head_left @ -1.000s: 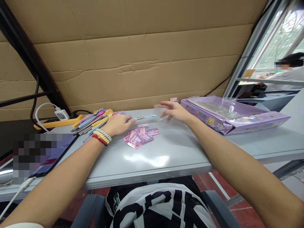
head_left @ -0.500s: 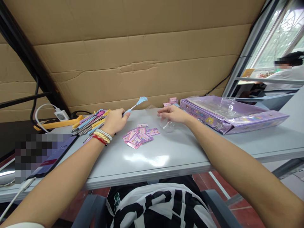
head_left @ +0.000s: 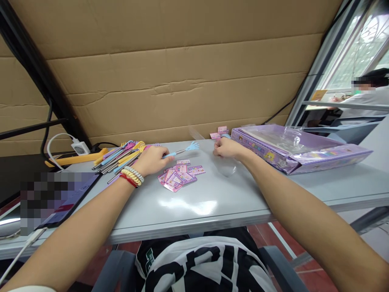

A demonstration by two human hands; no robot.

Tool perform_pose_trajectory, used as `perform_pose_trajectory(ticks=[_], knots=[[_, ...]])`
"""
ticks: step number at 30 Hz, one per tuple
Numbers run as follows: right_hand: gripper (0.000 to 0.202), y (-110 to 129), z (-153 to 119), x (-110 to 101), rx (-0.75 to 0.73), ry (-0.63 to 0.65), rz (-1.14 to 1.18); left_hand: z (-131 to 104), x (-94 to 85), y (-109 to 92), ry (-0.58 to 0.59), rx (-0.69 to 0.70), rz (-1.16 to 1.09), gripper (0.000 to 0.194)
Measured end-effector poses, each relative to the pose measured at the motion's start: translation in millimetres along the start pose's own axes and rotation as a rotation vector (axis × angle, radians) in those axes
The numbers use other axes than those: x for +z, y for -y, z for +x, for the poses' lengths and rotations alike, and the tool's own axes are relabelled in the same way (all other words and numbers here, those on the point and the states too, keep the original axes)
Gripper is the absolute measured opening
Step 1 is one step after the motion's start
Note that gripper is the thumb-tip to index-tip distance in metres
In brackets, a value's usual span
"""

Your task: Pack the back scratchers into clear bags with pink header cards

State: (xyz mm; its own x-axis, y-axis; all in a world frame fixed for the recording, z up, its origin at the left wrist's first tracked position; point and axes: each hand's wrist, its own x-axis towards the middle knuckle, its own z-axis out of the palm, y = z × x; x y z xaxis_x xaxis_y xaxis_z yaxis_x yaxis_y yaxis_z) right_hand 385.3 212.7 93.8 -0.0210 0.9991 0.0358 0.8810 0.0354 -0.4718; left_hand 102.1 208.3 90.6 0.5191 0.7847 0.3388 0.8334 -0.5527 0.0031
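My left hand (head_left: 152, 160) is closed round the handle of a light blue telescopic back scratcher (head_left: 192, 146), whose hand-shaped end points to the right. Beyond and beside that hand lies a pile of back scratchers (head_left: 123, 156) in yellow, blue, pink and purple, with metal rods. My right hand (head_left: 224, 147) pinches a clear plastic bag (head_left: 226, 167) that hangs below and spreads to the left of it. Between the hands, nearer to me, small pink and purple printed cards (head_left: 178, 176) lie in a loose heap.
At the right sits an open purple box (head_left: 267, 152) with clear plastic in it. More pink cards (head_left: 219, 132) lie behind my right hand. A tablet (head_left: 69, 198) and a white charger (head_left: 79, 147) are at the left. A cardboard panel (head_left: 170, 89) backs the table. A person (head_left: 369, 97) sits far right.
The back scratcher has moved right and down toward the table, its end now lower. My right hand has closed from loosely spread fingers into a pinch on the plastic bag.
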Motion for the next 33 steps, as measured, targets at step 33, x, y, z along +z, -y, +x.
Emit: perform_pose_trajectory(ticks=[33], knots=[[0.014,2,-1,3,0.096,0.061,0.355,-4,-1.9,-7,0.002,0.021,-0.045,0.032]])
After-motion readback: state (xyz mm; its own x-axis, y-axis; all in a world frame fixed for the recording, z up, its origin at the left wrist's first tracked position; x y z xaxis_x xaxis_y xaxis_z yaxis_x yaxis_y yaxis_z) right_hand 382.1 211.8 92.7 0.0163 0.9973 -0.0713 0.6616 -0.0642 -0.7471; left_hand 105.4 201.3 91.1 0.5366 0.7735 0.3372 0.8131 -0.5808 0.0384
